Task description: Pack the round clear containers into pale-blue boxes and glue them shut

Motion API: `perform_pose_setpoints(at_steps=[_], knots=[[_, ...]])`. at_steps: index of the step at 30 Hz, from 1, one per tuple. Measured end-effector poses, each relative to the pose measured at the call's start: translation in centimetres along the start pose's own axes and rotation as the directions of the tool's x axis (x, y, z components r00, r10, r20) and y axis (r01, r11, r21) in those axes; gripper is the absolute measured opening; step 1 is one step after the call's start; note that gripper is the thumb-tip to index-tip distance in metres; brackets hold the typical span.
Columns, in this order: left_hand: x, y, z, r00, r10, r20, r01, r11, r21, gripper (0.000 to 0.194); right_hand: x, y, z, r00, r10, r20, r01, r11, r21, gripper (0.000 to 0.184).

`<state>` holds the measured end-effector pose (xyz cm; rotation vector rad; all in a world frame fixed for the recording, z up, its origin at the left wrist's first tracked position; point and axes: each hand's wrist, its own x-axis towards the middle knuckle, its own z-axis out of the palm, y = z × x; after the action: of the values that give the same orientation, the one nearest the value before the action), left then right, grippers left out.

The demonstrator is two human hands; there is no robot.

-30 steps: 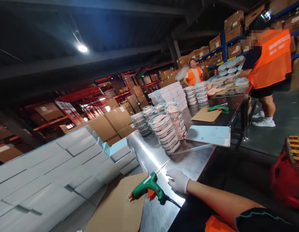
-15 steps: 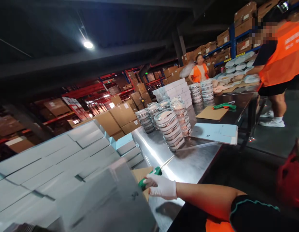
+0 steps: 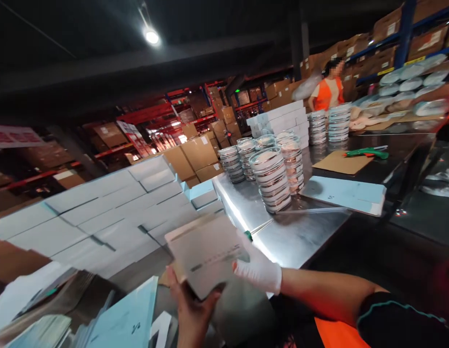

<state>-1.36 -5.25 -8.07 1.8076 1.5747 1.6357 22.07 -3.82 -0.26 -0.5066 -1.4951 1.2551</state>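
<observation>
A white cardboard box point(image 3: 210, 253) with a line of dark print, blurred by motion, is raised in front of me. My left hand point(image 3: 193, 307), bare, grips its lower left part, fingers at the side and thumb near the bottom edge. My right hand point(image 3: 258, 268), in a white glove with the thumb tip bare, is at the right edge of the box, thumb on the near face and the other fingers hidden. Just behind the glove, a bit of a green tool point(image 3: 248, 235) shows on the metal table point(image 3: 304, 237).
White boxes point(image 3: 101, 212) are stacked in a wall at left. Flat blue-white cartons point(image 3: 123, 319) stand at lower left. Round clear containers point(image 3: 271, 179) rise in several stacks. A green glue gun point(image 3: 367, 152) lies on cardboard point(image 3: 340, 163). A co-worker point(image 3: 327, 92) is at the back.
My right hand has left the green tool and come to the white box. My left hand has come into view holding the box. The view has swung left.
</observation>
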Motion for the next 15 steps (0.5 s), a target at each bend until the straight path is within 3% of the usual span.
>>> perform_pose_setpoints(at_steps=[3, 6, 8, 10, 12, 15], knots=[[-0.6, 0.8, -0.4, 0.995, 0.094, -0.009, -0.094, 0.994, 0.052, 0.123, 1.1, -1.4, -0.3, 0.998, 0.016, 0.057, -0.018, 0.999, 0.049, 0.099], [-0.6, 2.6, -1.5, 0.975, 0.206, -0.082, -0.199, 0.977, 0.081, 0.109, 1.5, -1.7, -0.3, 0.992, 0.02, 0.125, -0.024, 0.999, 0.029, 0.087], [-0.3, 3.7, -2.3, 0.934, 0.343, -0.104, -0.342, 0.939, 0.022, 0.103, 1.5, -1.8, 0.1, 0.995, 0.018, 0.096, -0.023, 0.999, 0.045, 0.083], [0.2, 4.1, -3.0, 0.904, 0.419, -0.078, -0.422, 0.906, -0.024, 0.109, 1.5, -2.0, 0.4, 0.999, -0.009, 0.051, 0.006, 0.998, 0.056, 0.08], [0.3, 3.6, -3.4, 0.925, 0.379, -0.035, -0.379, 0.925, 0.013, 0.106, 1.6, -2.2, 0.8, 0.997, -0.075, 0.012, 0.074, 0.995, 0.068, 0.077], [-0.2, 2.1, -3.5, 0.95, 0.302, -0.079, -0.295, 0.951, 0.094, 0.069, 1.7, -1.8, 1.3, 0.991, -0.13, -0.034, 0.131, 0.991, 0.036, 0.071]])
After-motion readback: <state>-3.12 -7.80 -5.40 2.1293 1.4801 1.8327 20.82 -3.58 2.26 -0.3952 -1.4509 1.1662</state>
